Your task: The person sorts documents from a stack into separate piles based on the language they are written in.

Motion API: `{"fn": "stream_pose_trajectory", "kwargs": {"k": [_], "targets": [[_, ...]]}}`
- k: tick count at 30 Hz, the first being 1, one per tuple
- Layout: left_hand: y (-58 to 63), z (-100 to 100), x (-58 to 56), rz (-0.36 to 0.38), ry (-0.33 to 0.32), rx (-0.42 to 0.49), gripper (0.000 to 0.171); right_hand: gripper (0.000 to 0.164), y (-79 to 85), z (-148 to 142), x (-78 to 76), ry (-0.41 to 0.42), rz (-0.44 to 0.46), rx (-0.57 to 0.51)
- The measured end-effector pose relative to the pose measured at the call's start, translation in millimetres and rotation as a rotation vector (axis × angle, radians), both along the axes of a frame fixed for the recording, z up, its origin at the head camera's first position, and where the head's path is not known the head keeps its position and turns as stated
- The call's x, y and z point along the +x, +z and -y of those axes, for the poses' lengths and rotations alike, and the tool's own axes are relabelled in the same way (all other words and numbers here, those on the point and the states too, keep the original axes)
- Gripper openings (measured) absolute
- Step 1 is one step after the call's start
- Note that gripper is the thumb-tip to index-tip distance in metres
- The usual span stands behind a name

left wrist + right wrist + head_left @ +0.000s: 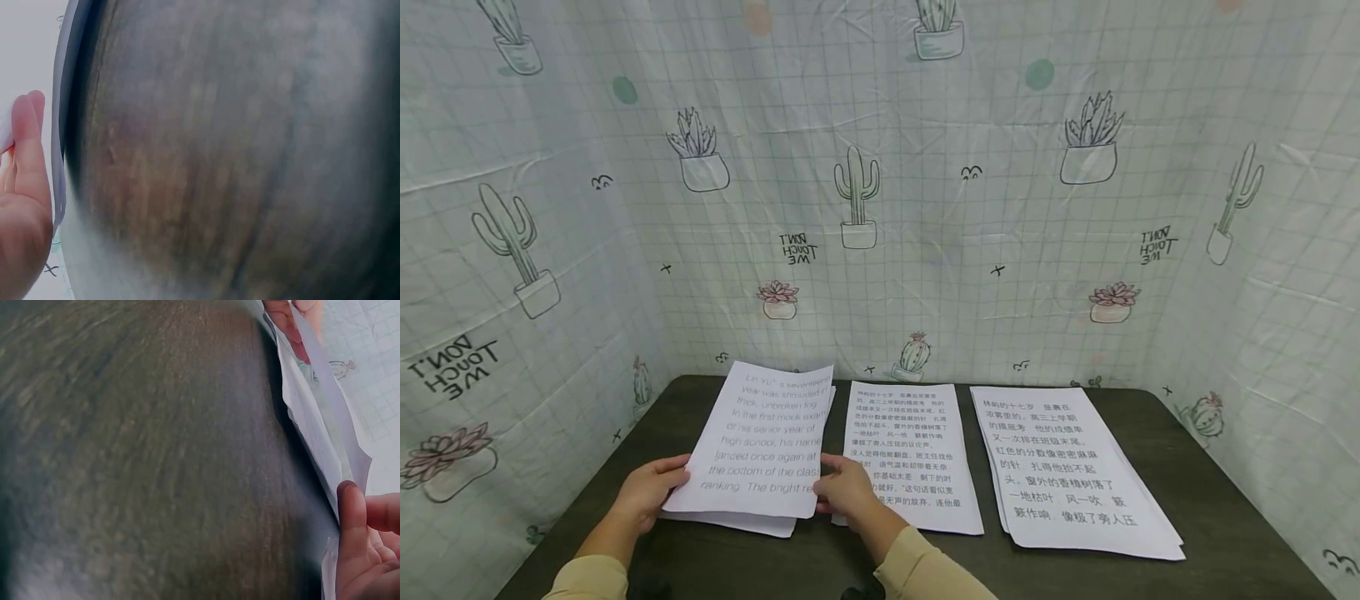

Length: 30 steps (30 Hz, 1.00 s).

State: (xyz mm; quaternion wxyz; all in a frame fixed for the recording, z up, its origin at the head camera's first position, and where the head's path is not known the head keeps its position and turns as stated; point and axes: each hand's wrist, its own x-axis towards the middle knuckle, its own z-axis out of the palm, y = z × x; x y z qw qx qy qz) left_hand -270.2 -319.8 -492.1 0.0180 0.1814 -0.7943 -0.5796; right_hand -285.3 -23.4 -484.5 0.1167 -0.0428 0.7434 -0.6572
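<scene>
A sheet of paper with large English print [760, 442] is raised a little over a stack of paper [760, 525] at the left of the table. My left hand [643, 493] pinches its lower left edge between thumb and fingers; the left wrist view shows only part of that hand [25, 194]. On the opposite edge, my right hand [853, 492] pinches the same sheet. In the right wrist view a gap shows between the bowed sheet [334, 406] and the stack below [306, 412], with the right hand [365, 544] at the near end.
Beside the right hand lies a middle pile of paper [917, 442] in smaller Chinese print, its lower left corner partly covered by that hand. Farther right is a pile in larger Chinese print [1060, 475], slightly fanned. A cactus-patterned cloth [895, 275] encloses the dark table [1195, 467].
</scene>
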Motion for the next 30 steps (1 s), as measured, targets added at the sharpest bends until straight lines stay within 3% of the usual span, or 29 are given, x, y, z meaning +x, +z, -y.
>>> {"fn": "stream_pose_trajectory", "kwargs": {"k": [14,30], "targets": [[-5.4,-0.5,-0.1,0.017,0.058,-0.049,0.047,0.057,-5.0,3.3,3.9,0.012,0.015,0.008],[-8.3,2.1,-1.4,0.020,0.076,-0.065,0.045,0.051,-5.5,3.0,3.9,0.038,0.017,0.028]]}}
